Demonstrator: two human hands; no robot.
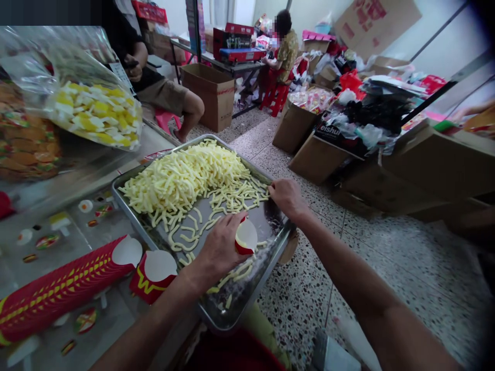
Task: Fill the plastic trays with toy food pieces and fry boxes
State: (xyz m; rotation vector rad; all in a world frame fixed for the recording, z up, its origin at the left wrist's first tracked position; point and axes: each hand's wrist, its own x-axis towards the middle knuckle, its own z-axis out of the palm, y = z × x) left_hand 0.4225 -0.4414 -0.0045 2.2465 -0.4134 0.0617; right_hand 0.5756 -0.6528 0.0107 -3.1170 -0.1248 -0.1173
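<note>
My left hand (216, 247) is closed round a small red and white french fry carton (247, 236), its opening tilted up toward me, above the metal tray (253, 301). My right hand (289, 198) is at the tray's right rim, beside the thin outer spread of fries. Its fingers are curled together, and I cannot make out what is in them. A large heap of pale yellow french fries (185, 175) fills the far left part of the tray. Loose fries and crumbs lie near the carton.
Left of the tray lie one red carton (154, 273) and a long nested stack of cartons (65, 288). Clear bags hold yellow and white pieces (96, 116) and burger-like pieces (27, 139). Cardboard boxes (209, 95) stand on the speckled floor. Two people sit beyond.
</note>
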